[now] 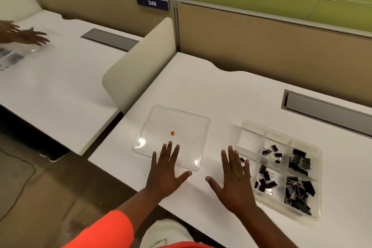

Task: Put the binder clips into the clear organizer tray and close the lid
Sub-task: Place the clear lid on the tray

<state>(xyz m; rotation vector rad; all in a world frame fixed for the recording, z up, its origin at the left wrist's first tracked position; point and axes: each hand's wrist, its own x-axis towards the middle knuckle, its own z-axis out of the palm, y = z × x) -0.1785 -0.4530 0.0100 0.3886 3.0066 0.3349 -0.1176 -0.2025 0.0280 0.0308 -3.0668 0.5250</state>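
Observation:
A clear organizer tray with several compartments lies on the white desk at the right. Black binder clips fill its right and middle compartments; the far left compartment looks empty. The clear lid, with a small orange dot at its middle, lies flat to the left of the tray. My left hand is spread flat, fingertips over the lid's near edge. My right hand is spread flat on the desk beside the tray's left edge, hiding part of it. Neither hand holds anything.
A beige divider panel stands left of the lid, between this desk and the neighbouring one. Another person's hands move over a clear tray there. A grey cable slot sits behind the tray. The desk's near edge runs just below my wrists.

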